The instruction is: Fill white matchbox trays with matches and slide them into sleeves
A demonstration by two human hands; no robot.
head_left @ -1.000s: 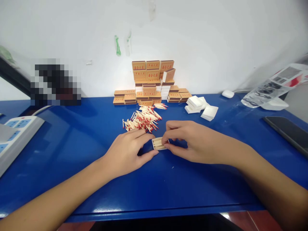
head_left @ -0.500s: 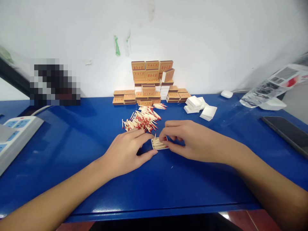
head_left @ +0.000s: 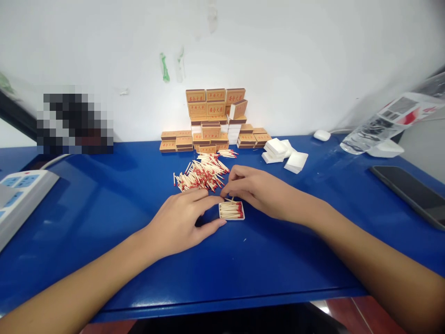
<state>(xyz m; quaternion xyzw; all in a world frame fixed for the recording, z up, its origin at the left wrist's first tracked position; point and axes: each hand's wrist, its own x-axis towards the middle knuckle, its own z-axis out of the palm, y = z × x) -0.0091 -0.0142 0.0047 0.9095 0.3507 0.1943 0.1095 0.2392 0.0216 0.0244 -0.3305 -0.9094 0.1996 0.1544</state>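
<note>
A small white matchbox tray [head_left: 232,219] lies on the blue table, filled with matches whose red heads point right. My left hand [head_left: 186,218] holds its left end between thumb and index finger. Just above the tray's far edge, my right hand [head_left: 248,188] is closed in a pinch on a match [head_left: 229,200], partly hidden by the fingers. Behind both hands spreads a loose pile of red-headed matches [head_left: 203,174].
Stacked yellow matchboxes [head_left: 216,109] stand against the wall. White empty trays [head_left: 295,161] lie right of them. Farther right are a plastic bottle [head_left: 375,123], a white earbud case [head_left: 321,135] and a phone [head_left: 410,195]. A power strip [head_left: 26,195] sits at the left.
My right hand has lifted from inside the tray to its far edge, uncovering the matches there. My left hand stays on the tray. The view has shifted slightly.
</note>
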